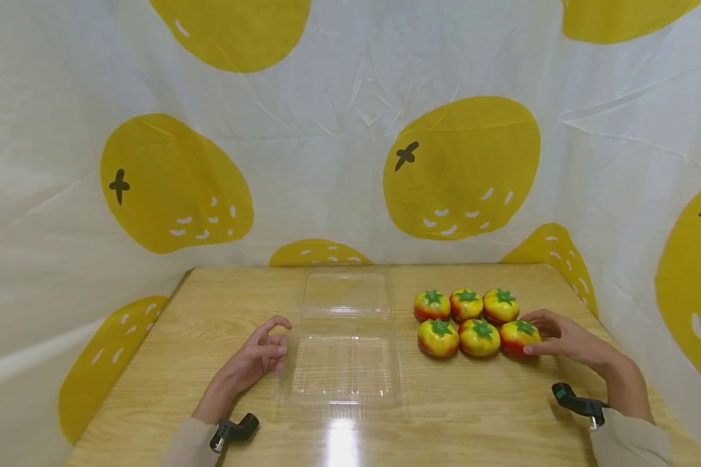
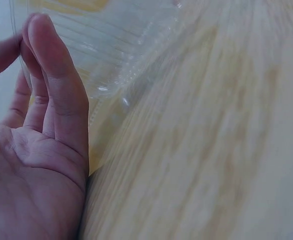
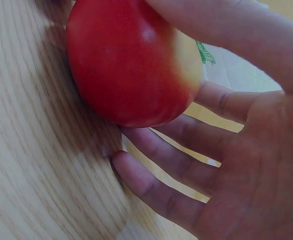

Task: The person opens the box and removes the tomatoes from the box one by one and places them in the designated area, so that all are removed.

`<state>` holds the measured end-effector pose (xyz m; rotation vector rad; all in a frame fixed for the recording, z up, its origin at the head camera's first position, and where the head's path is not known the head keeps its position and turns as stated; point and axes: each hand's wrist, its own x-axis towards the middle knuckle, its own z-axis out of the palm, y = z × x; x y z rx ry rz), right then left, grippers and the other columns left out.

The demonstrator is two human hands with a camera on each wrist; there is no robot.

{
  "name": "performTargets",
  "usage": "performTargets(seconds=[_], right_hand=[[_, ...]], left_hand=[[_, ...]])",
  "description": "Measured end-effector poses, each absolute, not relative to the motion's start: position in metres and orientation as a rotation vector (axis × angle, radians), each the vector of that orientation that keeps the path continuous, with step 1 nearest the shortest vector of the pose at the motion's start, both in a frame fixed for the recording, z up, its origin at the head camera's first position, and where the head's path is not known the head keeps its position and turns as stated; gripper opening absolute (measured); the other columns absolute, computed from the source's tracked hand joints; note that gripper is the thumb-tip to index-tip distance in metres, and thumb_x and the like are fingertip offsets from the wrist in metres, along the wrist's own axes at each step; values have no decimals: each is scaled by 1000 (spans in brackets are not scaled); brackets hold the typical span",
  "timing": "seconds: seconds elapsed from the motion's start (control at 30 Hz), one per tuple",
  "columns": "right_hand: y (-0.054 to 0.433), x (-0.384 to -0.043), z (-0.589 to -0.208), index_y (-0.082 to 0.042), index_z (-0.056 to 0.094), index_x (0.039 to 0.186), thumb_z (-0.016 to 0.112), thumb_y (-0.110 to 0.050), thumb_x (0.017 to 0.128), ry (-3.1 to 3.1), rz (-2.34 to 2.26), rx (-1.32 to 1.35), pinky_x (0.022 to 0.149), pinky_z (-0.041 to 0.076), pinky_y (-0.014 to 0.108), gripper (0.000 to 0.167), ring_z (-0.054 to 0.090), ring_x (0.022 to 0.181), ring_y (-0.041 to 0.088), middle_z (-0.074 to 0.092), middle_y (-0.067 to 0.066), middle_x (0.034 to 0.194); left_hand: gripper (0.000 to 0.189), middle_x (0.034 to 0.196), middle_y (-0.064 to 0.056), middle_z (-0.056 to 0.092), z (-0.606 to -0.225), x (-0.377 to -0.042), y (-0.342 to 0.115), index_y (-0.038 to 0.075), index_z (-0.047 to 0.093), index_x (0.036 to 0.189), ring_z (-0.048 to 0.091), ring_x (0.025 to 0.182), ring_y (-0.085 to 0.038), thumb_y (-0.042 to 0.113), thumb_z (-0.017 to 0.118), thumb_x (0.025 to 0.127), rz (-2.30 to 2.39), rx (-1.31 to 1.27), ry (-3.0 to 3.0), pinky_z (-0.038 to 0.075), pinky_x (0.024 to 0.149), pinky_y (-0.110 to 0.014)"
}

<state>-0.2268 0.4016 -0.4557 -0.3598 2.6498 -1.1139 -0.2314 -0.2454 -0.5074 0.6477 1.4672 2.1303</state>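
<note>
At the right end of the front row, a yellow-and-red toy tomato (image 1: 518,338) with a green leafy top sits on the table. My right hand (image 1: 566,338) holds it, thumb on the near side and fingers round the far side; the right wrist view shows the tomato's red underside (image 3: 129,65) close to the wood. My left hand (image 1: 257,357) is beside the left edge of a clear plastic clamshell box (image 1: 347,366), its fingers loosely bent. In the left wrist view the box's clear wall (image 2: 111,45) shows behind those fingers; whether they touch it is hard to tell.
More toy tomatoes (image 1: 466,303) stand close together in two rows, left of my right hand. The box's lid (image 1: 344,292) lies folded back toward the far table edge. Behind the wooden table (image 1: 198,305) hangs a white curtain (image 1: 321,188) with large yellow fruit prints.
</note>
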Motion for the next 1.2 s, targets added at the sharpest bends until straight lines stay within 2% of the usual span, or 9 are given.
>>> performTargets(seconds=[0.27,0.43,0.53,0.7,0.77,0.93,1.0,1.13,1.2], right_hand=[[404,-228,-455,1,46,143,71,-22,96,2619,-1113,-368,91,53,49,58,50,129,52,48,34,145],[405,-226,-454,2,46,141,72,-19,95,2631,-1133,-395,84,53,29,57,56,123,34,50,32,144],[405,-226,-453,2,46,142,73,-19,94,2631,-1126,-404,85,53,30,58,56,122,28,51,32,144],[402,-226,-451,3,44,143,74,-20,94,2614,-1117,-416,91,53,48,62,54,127,49,49,35,144],[401,-226,-449,4,43,143,73,-20,94,2614,-1116,-423,91,54,51,63,51,128,55,48,37,144],[401,-225,-446,5,41,145,72,-21,95,2618,-1113,-421,92,55,59,65,51,127,57,46,39,146],[401,-224,-445,5,40,147,71,-21,96,2628,-1120,-408,92,56,60,65,51,127,58,45,40,145],[400,-220,-439,4,37,148,68,-21,99,2699,-1125,-377,88,58,46,64,51,128,58,47,39,145],[400,-218,-434,5,36,150,66,-21,100,2727,-1140,-369,87,57,44,64,48,129,59,45,39,147]], left_hand=[[60,80,4,62,-507,-232,-244,18,30,155,63,62,-9,-9,37,102,2133,651,1489,58,61,-24],[68,79,3,65,-504,-232,-244,23,18,164,66,61,-9,-4,37,104,2125,613,1518,59,60,-26],[72,83,2,67,-503,-231,-245,27,12,166,68,61,-10,-3,36,105,2131,598,1508,60,59,-27],[74,84,1,64,-502,-229,-247,32,6,166,69,63,-11,-2,34,106,2137,579,1497,59,60,-26],[75,84,1,63,-501,-228,-247,33,4,166,69,64,-11,-1,34,107,2132,576,1503,59,60,-26],[76,84,1,64,-499,-227,-250,35,1,166,69,64,-12,1,34,107,2127,569,1535,61,60,-28],[75,85,1,66,-499,-227,-252,35,0,166,70,64,-13,2,33,107,2126,555,1556,61,60,-29],[74,89,0,69,-497,-228,-256,35,0,166,71,65,-15,4,35,107,2105,515,1609,62,61,-31],[74,90,-1,69,-496,-229,-258,35,0,166,71,65,-16,6,36,108,2080,494,1648,62,62,-32]])
